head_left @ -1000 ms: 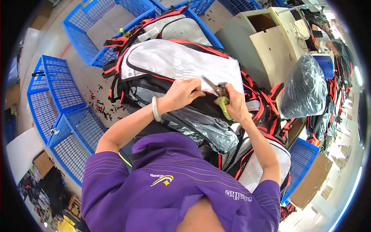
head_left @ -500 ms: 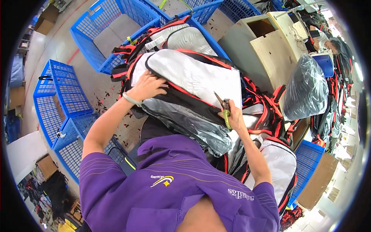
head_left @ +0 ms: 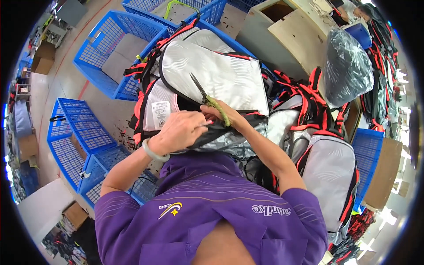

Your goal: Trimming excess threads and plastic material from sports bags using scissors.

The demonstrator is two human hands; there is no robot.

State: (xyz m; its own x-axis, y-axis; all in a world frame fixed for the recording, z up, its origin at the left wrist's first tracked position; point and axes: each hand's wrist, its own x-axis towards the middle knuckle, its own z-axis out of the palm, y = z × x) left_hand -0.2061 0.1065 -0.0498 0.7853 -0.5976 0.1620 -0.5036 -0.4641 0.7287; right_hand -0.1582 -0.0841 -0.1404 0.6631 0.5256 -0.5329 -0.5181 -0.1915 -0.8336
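A silver-white and black backpack [head_left: 212, 66] with red trim lies in front of me, its large panel partly folded back. A white printed label [head_left: 160, 115] shows on the pink-edged inner part at its left. My left hand [head_left: 182, 129] is closed in a pinch over the bag's near edge; what its fingertips hold is hidden. Right beside it, my right hand [head_left: 223, 114] grips scissors [head_left: 199, 87] with handles wrapped in yellow-green cord. Their dark blades point away from me and slightly left, over the silver panel. The two hands almost touch.
More silver, black and red backpacks [head_left: 329, 172] are piled to the right. Blue plastic crates [head_left: 95, 66] stand at the far left, with others at the near left [head_left: 81, 128]. A filled clear plastic bag [head_left: 349, 70] sits beside a wooden cabinet [head_left: 304, 42]. Another person [head_left: 349, 11] is far right.
My right hand has brought the scissors leftward to my left hand. My left hand has come nearer to me and closed. The bag's panel has shifted, and the label now shows.
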